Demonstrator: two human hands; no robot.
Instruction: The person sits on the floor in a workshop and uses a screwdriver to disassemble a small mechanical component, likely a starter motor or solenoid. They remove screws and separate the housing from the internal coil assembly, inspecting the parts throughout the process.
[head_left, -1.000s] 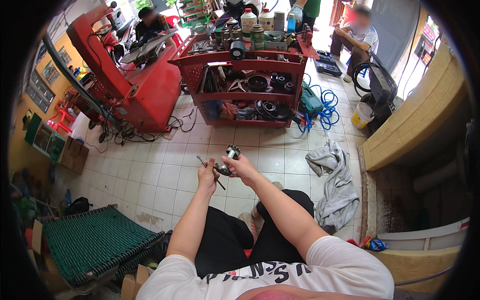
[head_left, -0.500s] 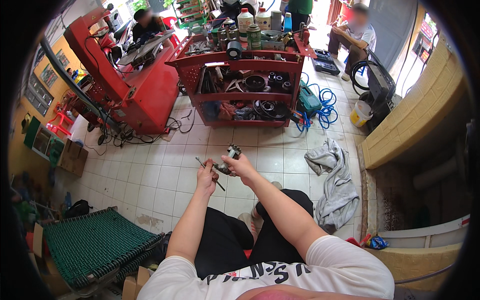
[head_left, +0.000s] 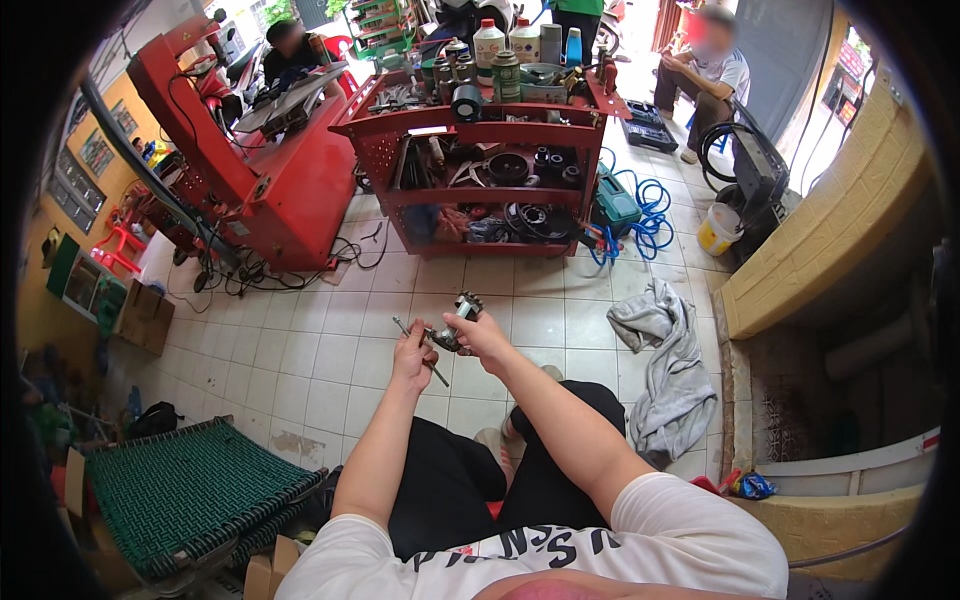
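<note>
Out in front of my knees, both my hands are close together over the tiled floor. My left hand (head_left: 411, 358) is closed around a thin metal rod (head_left: 439, 374), which slants down to the right and sticks out at both ends of the grip. In my right hand (head_left: 481, 335) is a metal part with a toothed end (head_left: 467, 303), that end pointing up and away from me. The part's lower, darker end (head_left: 443, 340) lies right beside my left fingers. Whether rod and part touch is too small to tell.
A red tool cart (head_left: 480, 250) full of bottles, cans and parts stands ahead. Left of it is a red machine (head_left: 290, 210) with cables. A grey cloth (head_left: 670, 370) lies on the floor to my right, a green woven seat (head_left: 200, 490) to my left. People are further back.
My hands keep nearly the same place and grip. The metal part has tilted very slightly in my right hand. Beyond the cart, a person in green has shifted a little.
</note>
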